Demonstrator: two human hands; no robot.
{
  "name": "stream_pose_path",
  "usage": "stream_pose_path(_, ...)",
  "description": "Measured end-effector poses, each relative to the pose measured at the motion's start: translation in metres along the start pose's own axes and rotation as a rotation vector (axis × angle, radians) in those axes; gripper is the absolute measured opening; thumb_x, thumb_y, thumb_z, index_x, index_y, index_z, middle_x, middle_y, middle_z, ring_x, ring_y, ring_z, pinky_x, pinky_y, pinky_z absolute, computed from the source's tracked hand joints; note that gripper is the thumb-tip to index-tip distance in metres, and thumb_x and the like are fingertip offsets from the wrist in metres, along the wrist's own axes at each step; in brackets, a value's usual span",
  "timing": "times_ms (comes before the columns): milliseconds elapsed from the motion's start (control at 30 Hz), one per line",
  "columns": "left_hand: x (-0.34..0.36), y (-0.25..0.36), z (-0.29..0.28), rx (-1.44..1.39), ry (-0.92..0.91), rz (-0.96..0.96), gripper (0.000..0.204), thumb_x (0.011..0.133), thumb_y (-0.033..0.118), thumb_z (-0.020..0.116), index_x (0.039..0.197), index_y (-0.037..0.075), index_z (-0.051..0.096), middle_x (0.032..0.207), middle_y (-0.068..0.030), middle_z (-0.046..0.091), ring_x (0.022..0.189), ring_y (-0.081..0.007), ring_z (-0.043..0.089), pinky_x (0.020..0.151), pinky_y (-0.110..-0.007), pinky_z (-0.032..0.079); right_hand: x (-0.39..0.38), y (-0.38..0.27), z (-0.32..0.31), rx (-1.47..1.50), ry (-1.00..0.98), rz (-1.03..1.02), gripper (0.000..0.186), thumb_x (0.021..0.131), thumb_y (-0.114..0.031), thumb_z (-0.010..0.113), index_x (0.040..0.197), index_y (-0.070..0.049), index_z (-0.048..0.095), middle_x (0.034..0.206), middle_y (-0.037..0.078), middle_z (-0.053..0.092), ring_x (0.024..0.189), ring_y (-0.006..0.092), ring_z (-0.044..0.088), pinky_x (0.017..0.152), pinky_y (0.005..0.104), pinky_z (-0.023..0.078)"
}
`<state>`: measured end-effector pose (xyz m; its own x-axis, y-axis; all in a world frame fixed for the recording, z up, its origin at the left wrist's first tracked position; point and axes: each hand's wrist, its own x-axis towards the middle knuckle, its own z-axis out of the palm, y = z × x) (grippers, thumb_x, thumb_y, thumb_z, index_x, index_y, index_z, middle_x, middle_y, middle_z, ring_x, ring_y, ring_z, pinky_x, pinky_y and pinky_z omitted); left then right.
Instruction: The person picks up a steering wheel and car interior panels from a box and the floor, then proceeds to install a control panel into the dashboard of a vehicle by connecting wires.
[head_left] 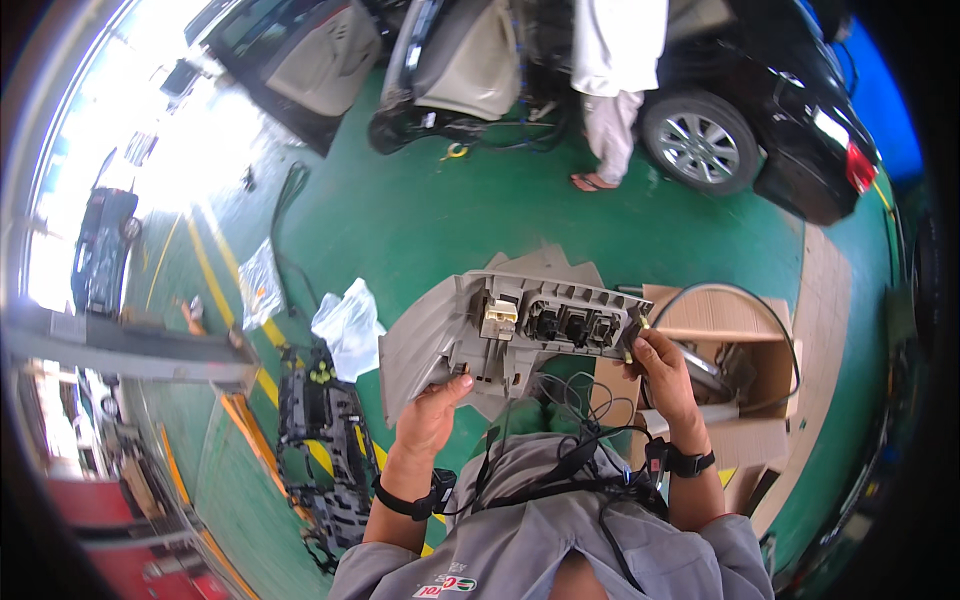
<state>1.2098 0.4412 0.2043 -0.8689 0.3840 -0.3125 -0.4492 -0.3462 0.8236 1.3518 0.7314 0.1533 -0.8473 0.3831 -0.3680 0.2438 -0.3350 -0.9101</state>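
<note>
In front of my body I hold a grey plastic car interior trim panel [425, 330], its ribbed back side with clips and slots facing me. A row of black connector sockets [577, 326] is set in its upper part, with a cream connector block [500, 318] to their left. My left hand [430, 412] grips the lower edge, thumb on top and the other fingers hidden beneath. My right hand [662, 372] is closed around the right end, near a small brass-coloured piece [643, 322]; whether it pinches that piece I cannot tell.
An open cardboard box [765, 438] with parts and a black hose stands at right. On the green floor at left lie a black plastic frame [325, 425] and a plastic bag [350, 325]. Beyond, a person [615, 80] stands beside a black car [760, 80] and a removed door [310, 60].
</note>
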Motion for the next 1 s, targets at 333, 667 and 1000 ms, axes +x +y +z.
stream_pose_path(333, -0.047, 0.036, -0.050, 0.261, 0.232, 0.340, 0.068, 0.084, 0.005, 0.070, 0.145, -0.002, 0.041, 0.133, -0.0093, 0.057, 0.114, -0.0153, 0.058, 0.095, -0.031, 0.046, 0.031, -0.023, 0.080, -0.132, -0.334, 0.034, 0.032, 0.103, -0.026, 0.049, 0.119, 0.000, 0.058, 0.099, 0.009, 0.070, 0.080, 0.0126, 0.062, 0.075, 0.0258, 0.048)
stream_pose_path(667, -0.044, 0.088, -0.114, 0.993, 0.274, 0.747, 0.049, 0.081, 0.011, 0.069, 0.128, 0.000, 0.062, 0.124, -0.0191, 0.064, 0.116, -0.0304, 0.063, 0.099, -0.036, 0.048, 0.049, -0.018, 0.261, 0.127, -0.729, 0.389, 0.050, 0.104, -0.044, 0.044, 0.123, 0.001, 0.057, 0.115, 0.012, 0.066, 0.103, 0.0186, 0.064, 0.090, 0.0345, 0.050)
stream_pose_path(1000, -0.016, 0.170, -0.265, 1.315, 0.106, 0.982, 0.036, 0.086, 0.002, 0.058, 0.121, 0.002, 0.065, 0.125, -0.0148, 0.064, 0.121, -0.0308, 0.060, 0.105, -0.042, 0.046, 0.082, 0.004, 0.451, 0.250, -0.552, 0.418, 0.032, 0.101, -0.033, 0.056, 0.116, -0.004, 0.058, 0.103, 0.005, 0.065, 0.092, 0.0139, 0.064, 0.080, 0.0297, 0.053)
